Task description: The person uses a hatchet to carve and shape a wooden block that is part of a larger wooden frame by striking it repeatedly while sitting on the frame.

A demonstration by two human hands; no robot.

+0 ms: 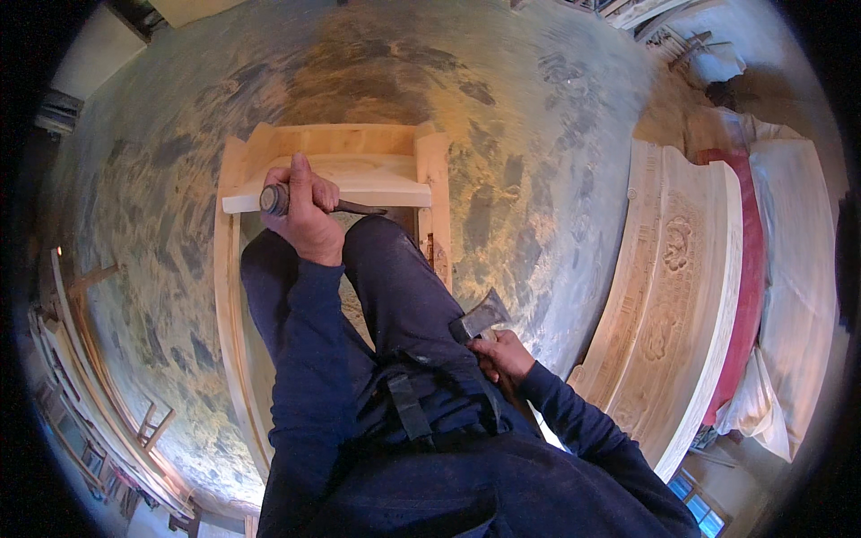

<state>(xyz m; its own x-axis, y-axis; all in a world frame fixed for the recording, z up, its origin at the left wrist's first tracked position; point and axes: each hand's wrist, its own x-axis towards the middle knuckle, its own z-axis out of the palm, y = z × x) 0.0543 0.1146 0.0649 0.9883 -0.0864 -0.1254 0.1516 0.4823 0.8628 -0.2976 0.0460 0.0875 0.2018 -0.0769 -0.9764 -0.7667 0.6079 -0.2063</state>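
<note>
Floor [538,117]: grey concrete, dusted and streaked with pale sawdust, fills most of the view.

Carved boards [668,296]: a stack of long pale wooden panels with relief ornament, lying to the person's right, well apart from the work. Beside them a red panel [749,269] and white sacks or cushions [798,269] further right.

Wooden frame [336,157]: an unfinished pale box-like piece, open in the middle, standing on the floor directly ahead. A flat plank [377,190] lies across its near edge. The person's legs in dark blue trousers [395,287] straddle or press against the frame, covering its lower middle; the left long rail [229,341] runs down beside the left leg.

Loose wood strips and frames [99,386]: stacked along the left margin, bent by the lens.

Left hand [305,215]: fingers wrapped tight round a chisel [309,202], round butt end toward the left, dark blade pointing right and lying along the plank's front edge. The fist hides the middle of the tool.

Right hand [502,354]: down by the right thigh, fingers closed on the handle of a hatchet [480,316]; its grey wedge head points up and left, resting against the trouser leg, well apart from the chisel. Handle mostly hidden by hand and leg.
</note>
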